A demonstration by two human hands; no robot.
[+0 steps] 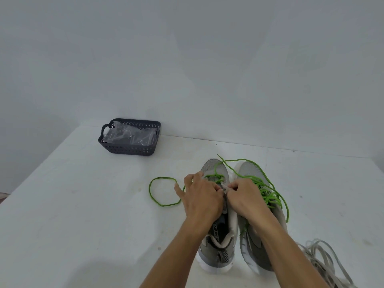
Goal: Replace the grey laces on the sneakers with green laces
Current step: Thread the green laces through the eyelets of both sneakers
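Far left on the matte white tabletop point(72, 204): dark grey perforated plastic basket point(128, 149), rectangular, lined with crinkled clear film. Round green lace point(161, 191) curls in a loose loop, runs under the left hand point(200, 197), whose fingers curl on the left sneaker point(217, 242) of grey mesh with a white sole; the right hand point(245, 199), fingers pinched, grips the tongue or lace at the eyelets, which of them unclear. Right sneaker point(249, 171) lies just beside, strung with green cord; flat grey laces point(324, 260) heaped at far right.
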